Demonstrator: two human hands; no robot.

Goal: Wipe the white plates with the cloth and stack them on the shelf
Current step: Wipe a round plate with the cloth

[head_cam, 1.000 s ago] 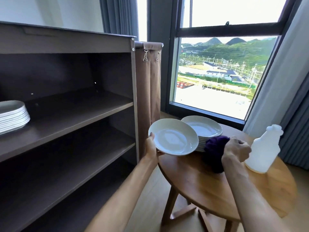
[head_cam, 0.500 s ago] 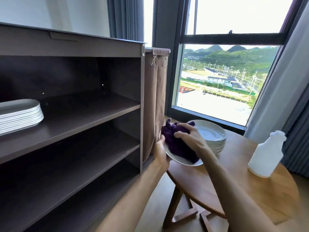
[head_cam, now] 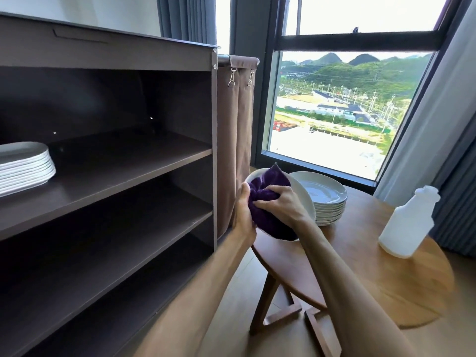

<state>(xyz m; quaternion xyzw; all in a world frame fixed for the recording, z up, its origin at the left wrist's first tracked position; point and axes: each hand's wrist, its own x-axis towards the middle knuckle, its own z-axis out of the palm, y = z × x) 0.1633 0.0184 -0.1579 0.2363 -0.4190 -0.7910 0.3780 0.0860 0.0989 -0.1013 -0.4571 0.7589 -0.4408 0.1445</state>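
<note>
A round wooden tabletop (head_cam: 360,256) stands by a large window (head_cam: 342,112) that looks out on green hills and low buildings, with grey curtains (head_cam: 443,130) at the right. To the left is a dark brown open shelf (head_cam: 123,161) unit with three shelf boards in view. One stack of white plates (head_cam: 24,166) sits on the upper board at the far left; its count is hard to tell. A second stack (head_cam: 327,202) rests on the tabletop, roughly eight plates. One white spray bottle (head_cam: 408,220) stands near the tabletop's right side. The left hand (head_cam: 243,212) grips the near edge of a single tilted plate (head_cam: 301,199), held above the tabletop's left rim. The right hand (head_cam: 282,202) clutches one bunched purple cloth (head_cam: 268,199) and presses it onto that plate.
</note>
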